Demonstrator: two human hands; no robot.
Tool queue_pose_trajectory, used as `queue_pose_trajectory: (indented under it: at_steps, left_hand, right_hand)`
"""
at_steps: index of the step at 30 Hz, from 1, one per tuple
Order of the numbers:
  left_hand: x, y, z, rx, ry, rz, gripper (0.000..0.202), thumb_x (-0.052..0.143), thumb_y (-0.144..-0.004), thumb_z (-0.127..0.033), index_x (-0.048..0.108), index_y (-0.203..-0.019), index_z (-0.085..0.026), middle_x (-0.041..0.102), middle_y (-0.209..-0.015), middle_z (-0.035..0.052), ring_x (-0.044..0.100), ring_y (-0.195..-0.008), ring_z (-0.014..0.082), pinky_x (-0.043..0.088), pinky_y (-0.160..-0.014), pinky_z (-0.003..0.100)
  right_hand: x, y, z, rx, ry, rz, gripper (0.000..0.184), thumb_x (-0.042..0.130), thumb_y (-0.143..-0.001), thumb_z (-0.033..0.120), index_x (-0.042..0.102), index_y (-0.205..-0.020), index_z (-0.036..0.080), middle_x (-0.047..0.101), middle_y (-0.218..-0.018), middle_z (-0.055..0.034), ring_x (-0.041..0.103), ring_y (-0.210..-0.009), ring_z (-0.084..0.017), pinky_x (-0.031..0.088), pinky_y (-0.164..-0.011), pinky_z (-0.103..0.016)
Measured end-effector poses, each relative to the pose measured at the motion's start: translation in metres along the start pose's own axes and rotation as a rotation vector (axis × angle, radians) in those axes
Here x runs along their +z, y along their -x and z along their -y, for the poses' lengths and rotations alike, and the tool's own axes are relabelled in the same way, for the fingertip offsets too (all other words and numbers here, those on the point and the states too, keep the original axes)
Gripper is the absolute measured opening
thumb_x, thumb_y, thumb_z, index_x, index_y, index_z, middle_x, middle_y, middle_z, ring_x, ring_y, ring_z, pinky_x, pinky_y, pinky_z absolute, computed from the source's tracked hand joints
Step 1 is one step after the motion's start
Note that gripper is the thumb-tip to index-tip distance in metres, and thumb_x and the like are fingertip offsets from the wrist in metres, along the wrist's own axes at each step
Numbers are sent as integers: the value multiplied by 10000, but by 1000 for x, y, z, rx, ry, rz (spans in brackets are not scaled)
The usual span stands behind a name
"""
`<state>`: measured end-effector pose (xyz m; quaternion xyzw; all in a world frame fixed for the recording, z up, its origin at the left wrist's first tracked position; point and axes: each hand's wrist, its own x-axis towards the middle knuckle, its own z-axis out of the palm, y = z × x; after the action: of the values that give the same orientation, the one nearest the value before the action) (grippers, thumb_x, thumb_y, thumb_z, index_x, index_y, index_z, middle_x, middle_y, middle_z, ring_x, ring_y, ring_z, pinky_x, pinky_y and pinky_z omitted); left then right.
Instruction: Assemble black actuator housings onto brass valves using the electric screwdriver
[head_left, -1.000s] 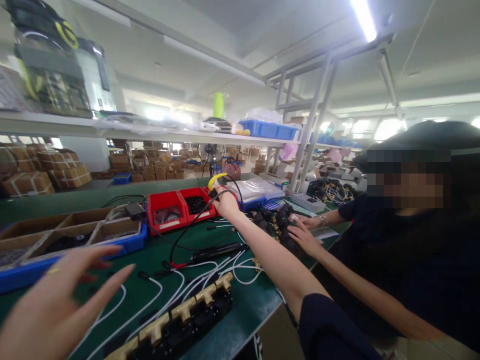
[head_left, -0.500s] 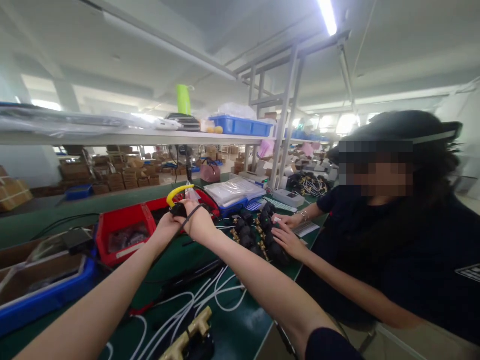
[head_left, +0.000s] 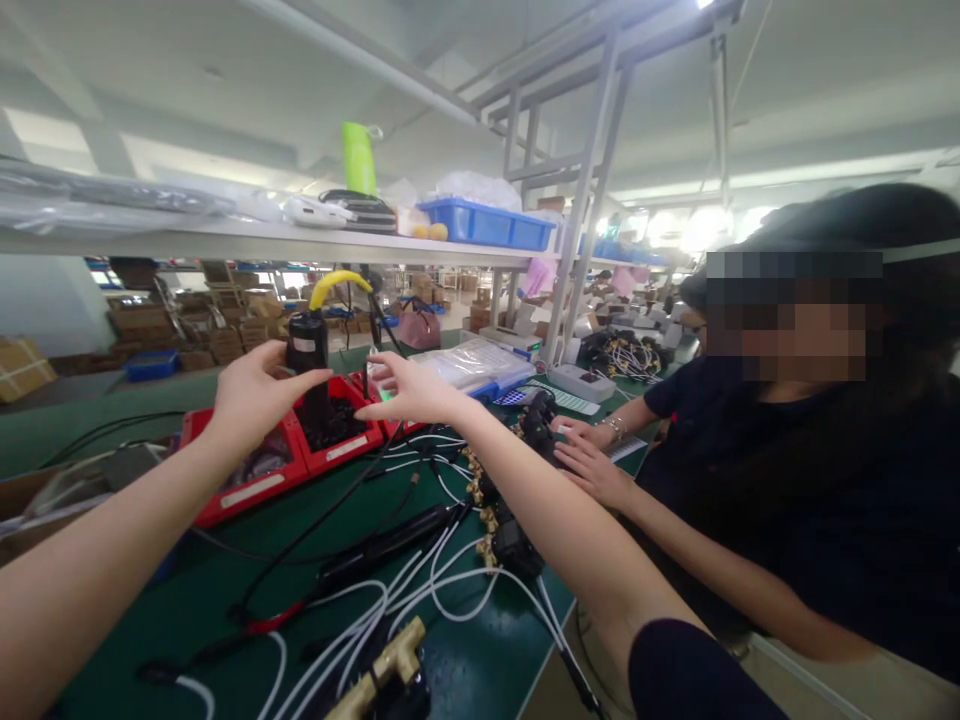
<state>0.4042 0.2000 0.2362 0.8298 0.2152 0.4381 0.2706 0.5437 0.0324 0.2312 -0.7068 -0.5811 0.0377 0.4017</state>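
Observation:
My left hand (head_left: pixel 251 393) grips a black cylinder-shaped tool (head_left: pixel 309 350) with a yellow curved hook on top, held upright above the red bins (head_left: pixel 277 460). My right hand (head_left: pixel 416 390) reaches beside it with fingers pinched on a thin black cable (head_left: pixel 330 515) that trails down onto the green bench (head_left: pixel 195 600). Black valve parts with brass fittings (head_left: pixel 499 525) and white cables (head_left: pixel 390 600) lie under my right forearm.
A co-worker sits at the right, both hands (head_left: pixel 592 455) on black parts at the bench edge. A brass-fitted row of parts (head_left: pixel 382 665) sits near the front. A shelf (head_left: pixel 262 240) overhead carries a blue tray (head_left: pixel 487 222) and a green bottle (head_left: pixel 358 158).
My left hand came up from the near left and took hold of the black tool. The tool rose from the red bins. My right hand shifted off it to the cable.

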Motion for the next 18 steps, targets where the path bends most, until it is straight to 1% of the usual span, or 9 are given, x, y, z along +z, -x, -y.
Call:
queue_pose_trajectory:
  at_steps: [1,2,6,7,9,12,14,16,18]
  left_hand:
    - [-2,2,-8,46,-4,22,452,798,-696,-402,718,-1048,-131,747,-967,62,659,-845,235,515,-859,391]
    - [-3,5,-15,83,-2,43,455,783,-698,-413,723,-1056,-139,754,-955,56,669,-827,229,520,-828,366]
    - [-7,14,-39,163,-22,43,395,692,-746,-359,731,-1069,-135,759,-903,60,695,-804,229,526,-758,327]
    - [-9,17,-43,179,-38,34,371,680,-749,-336,732,-1056,-135,755,-916,63,694,-798,227,528,-763,331]
    - [-15,27,-50,228,-58,22,365,667,-776,-333,717,-1087,-149,733,-1028,73,688,-780,205,539,-786,342]
    - [-20,56,-52,336,-83,8,357,573,-896,-393,654,-1161,-169,642,-1182,107,675,-862,201,539,-873,369]
    - [-16,83,-43,419,-132,85,302,458,-962,-398,655,-1039,-182,631,-1103,116,650,-964,237,518,-924,393]
    - [-6,110,-26,506,-203,321,262,476,-949,-381,669,-856,-229,674,-963,82,652,-954,245,517,-916,387]
    - [10,130,-4,528,-297,526,171,586,-894,-366,694,-856,-238,703,-969,81,664,-969,267,508,-924,409]
  right_hand:
    - [11,-10,6,-19,-69,2,835,856,-760,354,445,-1452,133,675,-1292,-122,680,-1124,-181,563,-940,-261]
    - [23,-18,11,-41,-181,-8,826,855,-758,384,454,-1442,151,684,-1277,-101,678,-1133,-172,562,-951,-253]
    - [59,-31,31,-96,-819,-230,418,737,-856,418,622,-1181,181,713,-1129,-48,694,-1046,-156,565,-951,-262]
    - [64,-31,34,-87,-915,-300,356,710,-872,417,628,-1128,184,710,-1088,-43,697,-986,-152,576,-911,-260]
    - [66,-31,40,-60,-963,-404,293,671,-895,423,610,-1059,188,688,-981,-25,677,-849,-132,584,-796,-238]
    - [49,-36,45,28,-1041,-589,302,666,-902,454,582,-992,178,590,-760,11,578,-631,-109,546,-632,-227]
    - [24,-42,49,91,-1105,-718,324,626,-937,476,562,-1029,172,504,-668,45,491,-531,-88,510,-569,-226]
    - [-7,-48,55,105,-1157,-792,331,572,-979,485,542,-1072,169,452,-638,68,441,-495,-69,481,-548,-215]
    - [-38,-50,67,76,-1168,-778,348,538,-997,510,548,-1043,165,429,-613,77,421,-480,-56,444,-517,-190]
